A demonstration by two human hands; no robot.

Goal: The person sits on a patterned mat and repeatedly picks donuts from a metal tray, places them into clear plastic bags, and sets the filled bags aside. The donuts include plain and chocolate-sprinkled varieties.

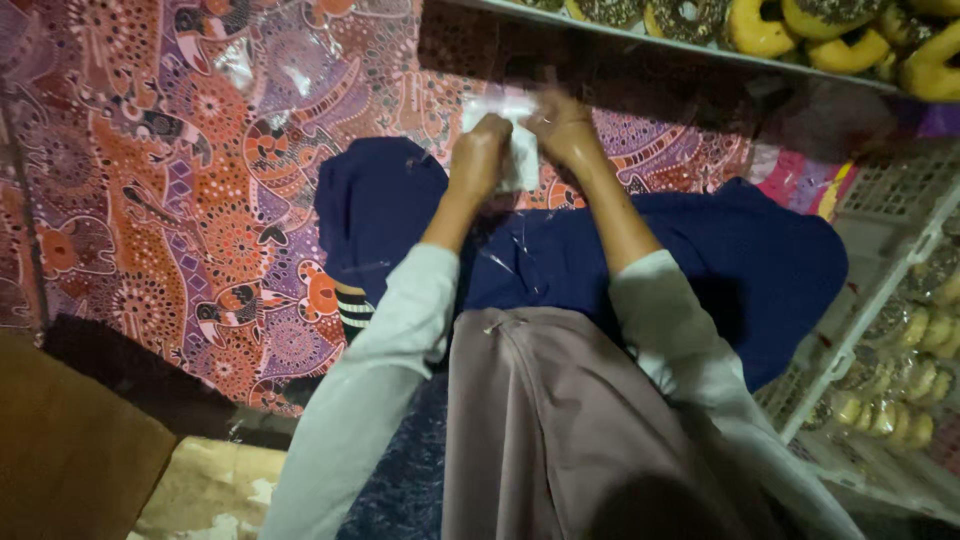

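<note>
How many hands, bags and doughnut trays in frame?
Hands: 2, left hand and right hand, both on the bag
Clear bag: 1
Doughnut trays: 2, top tray and right tray
Total: 5

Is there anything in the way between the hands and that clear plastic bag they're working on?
Nothing visible. The left hand and right hand both already grip the small clear plastic bag, holding it above the patterned orange and purple floor cloth.
</note>
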